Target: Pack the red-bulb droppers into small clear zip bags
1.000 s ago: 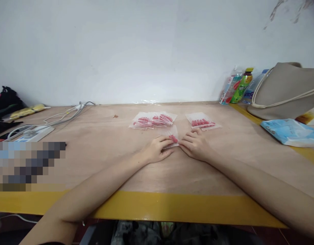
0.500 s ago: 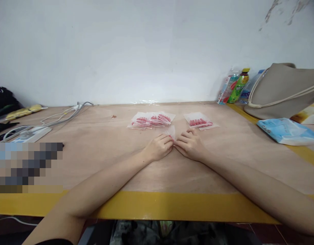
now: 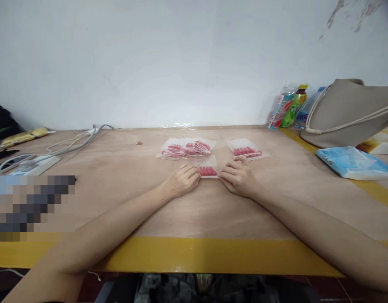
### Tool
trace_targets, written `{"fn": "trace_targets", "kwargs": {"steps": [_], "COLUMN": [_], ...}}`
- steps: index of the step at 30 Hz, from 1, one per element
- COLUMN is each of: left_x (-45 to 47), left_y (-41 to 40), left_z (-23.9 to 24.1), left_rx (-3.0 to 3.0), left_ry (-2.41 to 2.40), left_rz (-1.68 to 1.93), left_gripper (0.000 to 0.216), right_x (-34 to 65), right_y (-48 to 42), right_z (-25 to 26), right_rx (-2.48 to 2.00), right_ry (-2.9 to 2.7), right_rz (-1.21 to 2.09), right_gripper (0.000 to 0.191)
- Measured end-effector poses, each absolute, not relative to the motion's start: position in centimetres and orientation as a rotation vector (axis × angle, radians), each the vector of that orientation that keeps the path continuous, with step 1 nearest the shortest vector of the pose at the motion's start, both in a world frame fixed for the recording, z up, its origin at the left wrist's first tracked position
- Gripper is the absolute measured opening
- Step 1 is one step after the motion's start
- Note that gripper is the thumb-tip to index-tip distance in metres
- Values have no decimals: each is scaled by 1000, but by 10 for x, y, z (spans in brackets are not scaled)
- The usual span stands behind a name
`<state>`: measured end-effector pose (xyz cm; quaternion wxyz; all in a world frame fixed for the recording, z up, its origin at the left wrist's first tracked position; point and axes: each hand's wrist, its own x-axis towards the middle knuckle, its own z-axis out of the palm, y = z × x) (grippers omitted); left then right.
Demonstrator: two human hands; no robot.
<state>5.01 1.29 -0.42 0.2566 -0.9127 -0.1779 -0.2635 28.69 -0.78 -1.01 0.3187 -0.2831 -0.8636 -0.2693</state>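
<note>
Between my hands a small clear zip bag (image 3: 207,171) lies on the table, with a row of several red, rod-shaped pieces inside. My left hand (image 3: 183,181) is closed in a pinch at the bag's left lower corner. At the opposite corner, the fingers of my right hand (image 3: 238,177) pinch the bag's edge. My fingertips are partly hidden behind the knuckles. Behind the left hand is an overlapping pile of similar filled bags (image 3: 186,148). More such bags (image 3: 245,149) lie just beyond my right hand.
A blue-and-white packet (image 3: 354,162), a grey bag with cord (image 3: 348,109) and drink bottles, one green (image 3: 294,105), stand at the right. A power strip (image 3: 32,166) with cables (image 3: 83,143) lies left. Yellow tape (image 3: 194,254) runs along the front edge; a wall stands behind.
My left hand has slid left along the bag's lower edge, away from my right hand. The red pieces now show between them. My right hand has barely moved.
</note>
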Motion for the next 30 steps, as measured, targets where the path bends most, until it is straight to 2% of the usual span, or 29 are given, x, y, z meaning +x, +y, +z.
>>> {"fn": "trace_targets", "kwargs": {"steps": [5, 12, 18, 21, 24, 26, 30], "left_x": [33, 34, 35, 36, 36, 36, 34], "left_y": [10, 10, 10, 10, 8, 7, 22], "left_z": [-2, -6, -10, -12, -11, -9, -5], "left_rx": [-2460, -2398, -2434, -2485, -2608, -2674, -2636], "left_ry": [-488, -602, -686, -690, -640, -640, -812], "left_rz": [-692, -681, -721, -747, -772, -805, -872], "left_gripper": [19, 31, 31, 33, 28, 21, 32], "right_x": [288, 291, 289, 287, 287, 291, 313], "right_y": [-7, -7, -4, -5, -6, -4, 9], "right_z": [-10, -10, -10, -12, -16, -19, -16], "right_rx": [-766, -789, -803, -806, -793, -793, -851], "right_ry": [-2256, -2261, -2267, -2291, -2320, -2303, -2151], "right_rz": [-685, -686, -672, -578, -408, -316, -313], "right_gripper": [20, 19, 19, 10, 10, 15, 22]}}
